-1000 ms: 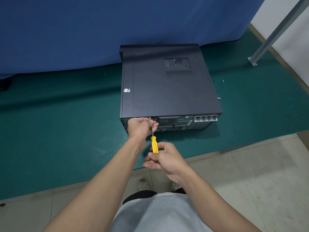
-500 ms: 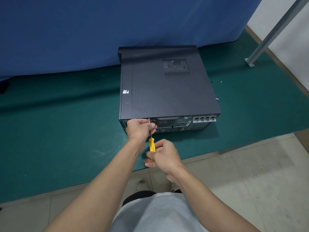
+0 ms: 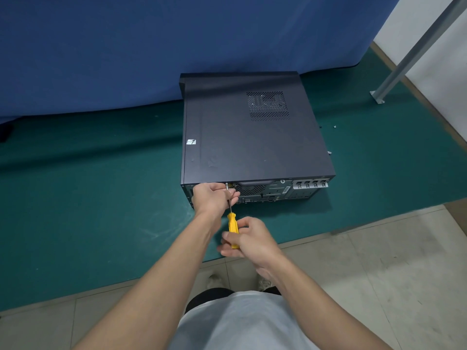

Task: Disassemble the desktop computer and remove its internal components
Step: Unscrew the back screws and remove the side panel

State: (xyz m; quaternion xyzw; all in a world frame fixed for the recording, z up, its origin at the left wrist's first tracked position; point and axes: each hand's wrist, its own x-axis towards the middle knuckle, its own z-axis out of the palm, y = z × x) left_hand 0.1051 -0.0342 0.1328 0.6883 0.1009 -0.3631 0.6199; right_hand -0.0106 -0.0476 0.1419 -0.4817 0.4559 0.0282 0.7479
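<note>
We see a blue cloth backdrop (image 3: 151, 46) filling 10 to 1 o'clock, hanging down to a green mat (image 3: 88, 198) that spreads from 9 to 3. Pale floor tiles (image 3: 379, 274) lie from 4 to 8. At 2 o'clock a slanting grey metal post (image 3: 414, 49) crosses a white wall (image 3: 439, 72).

A green mat (image 3: 101, 198) covered the floor next to pale tiles (image 3: 379, 261). On the mat lay the black desktop computer (image 3: 252, 142), with a few small screws (image 3: 329, 152) just right of it.
</note>
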